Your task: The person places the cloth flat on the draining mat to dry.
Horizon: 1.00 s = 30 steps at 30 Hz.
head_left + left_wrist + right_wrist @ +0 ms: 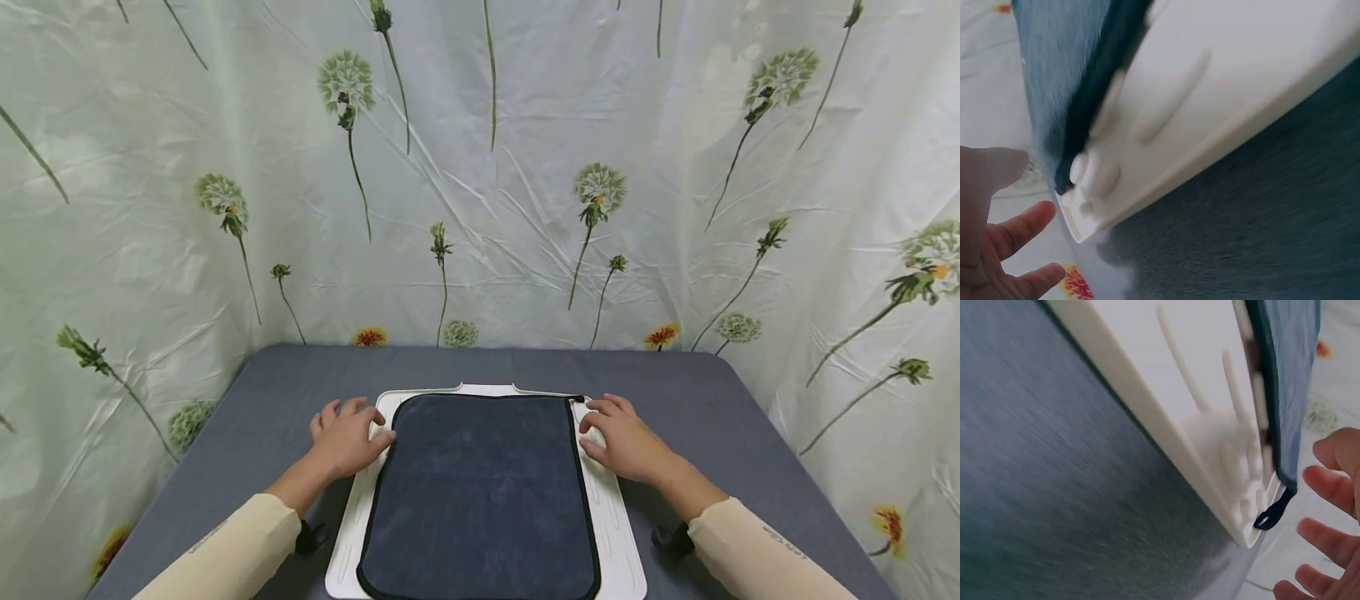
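A dark blue towel [480, 492] with black edging lies spread flat over a white plastic tray [621, 533], whose raised rim shows around it. From the towel's far right corner a small black hanging loop [1275, 511] sticks out. My left hand [347, 437] hovers by the far left corner, its thumb at the towel's edge in the head view and its fingers spread, holding nothing. At the far right corner my right hand [618, 435] is beside the loop with loosely bent, spread fingers and nothing between them.
The tray rests on a table covered with a grey-blue cloth [720, 433]. Behind and to both sides hangs a pale curtain [480, 250] printed with dandelions. A dark wrist strap [672, 542] sits under the right sleeve.
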### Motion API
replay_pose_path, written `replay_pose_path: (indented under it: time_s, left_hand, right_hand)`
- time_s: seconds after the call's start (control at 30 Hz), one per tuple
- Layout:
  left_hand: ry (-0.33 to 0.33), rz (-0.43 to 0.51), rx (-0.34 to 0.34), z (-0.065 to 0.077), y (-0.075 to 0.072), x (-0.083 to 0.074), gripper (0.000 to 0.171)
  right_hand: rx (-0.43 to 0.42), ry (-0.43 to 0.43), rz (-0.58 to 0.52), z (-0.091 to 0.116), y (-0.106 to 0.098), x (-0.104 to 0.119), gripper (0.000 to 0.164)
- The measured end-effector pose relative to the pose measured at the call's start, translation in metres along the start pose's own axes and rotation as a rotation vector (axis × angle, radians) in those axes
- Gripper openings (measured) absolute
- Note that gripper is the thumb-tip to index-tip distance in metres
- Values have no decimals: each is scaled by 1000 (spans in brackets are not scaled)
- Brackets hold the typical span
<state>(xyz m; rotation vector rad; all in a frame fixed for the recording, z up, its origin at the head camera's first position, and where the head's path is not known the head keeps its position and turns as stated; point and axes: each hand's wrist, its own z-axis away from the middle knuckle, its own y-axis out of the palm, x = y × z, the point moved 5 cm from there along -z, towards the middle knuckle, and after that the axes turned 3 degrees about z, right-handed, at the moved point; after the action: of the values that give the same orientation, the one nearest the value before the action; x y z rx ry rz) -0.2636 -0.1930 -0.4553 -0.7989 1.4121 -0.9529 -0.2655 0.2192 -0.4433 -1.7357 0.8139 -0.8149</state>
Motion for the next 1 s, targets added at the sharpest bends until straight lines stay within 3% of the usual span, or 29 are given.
replay_pose_path:
  time_s: [0.17,0.43,0.63,0.8,1.0]
  left_hand:
    - [-39,3,27,-19,3,1,34]
    - [-93,-4,32,-37,12,3,29]
    - [-107,-2,13,-42,13,1,23]
    - [-124,-12,20,-43,12,1,21]
    - [-113,-8,10,-47,15,1,18]
  right_hand:
    - [-19,30,43,-19,6,-15,13]
    - [6,50,81,-37,22,-32,29]
    - [19,50,96,-45,30,-36,21]
    - [-20,-8,149,-50,32,-33,7]
    - [-30,-21,239,-55,35,-35,5]
